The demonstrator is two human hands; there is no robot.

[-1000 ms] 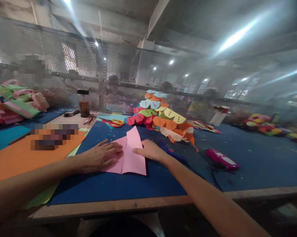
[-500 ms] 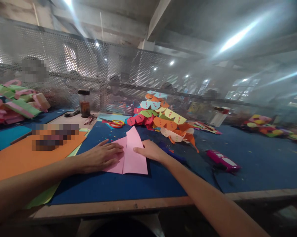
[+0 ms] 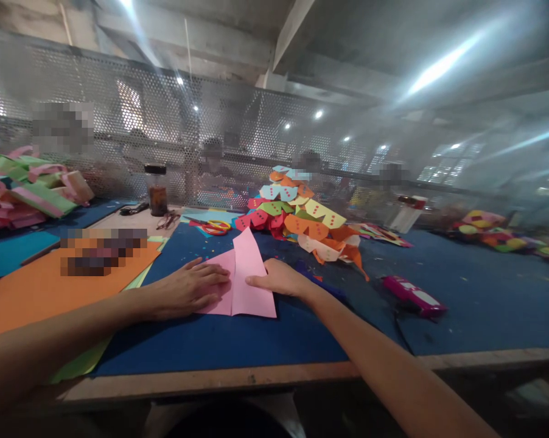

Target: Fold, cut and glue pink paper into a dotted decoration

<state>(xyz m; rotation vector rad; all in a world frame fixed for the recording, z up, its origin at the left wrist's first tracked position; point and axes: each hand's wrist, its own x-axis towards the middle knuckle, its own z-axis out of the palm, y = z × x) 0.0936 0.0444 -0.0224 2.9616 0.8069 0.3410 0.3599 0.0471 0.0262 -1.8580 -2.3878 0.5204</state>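
Observation:
A pink sheet of paper [image 3: 252, 286], creased down the middle, lies on the blue table cover in front of me, its right half raised. My left hand [image 3: 196, 287] rests flat on the left half with its fingers spread. At the right edge, my right hand [image 3: 279, 278] grips the pink paper, thumb on top and the other fingers behind it. Just beyond the paper are scissors with red and yellow handles [image 3: 216, 227] and a pile of colourful cut paper pieces with dots [image 3: 306, 226].
Orange sheets [image 3: 23, 292] lie at the left, near a dark-lidded jar [image 3: 157, 193] and a heap of pink and green folded paper [image 3: 41, 188]. A magenta object [image 3: 411, 297] sits at the right. Behind the table stands a perforated metal screen [image 3: 165, 121].
The lower edge of the pink paper has shifted slightly up and to the right. Both hands keep nearly the same place.

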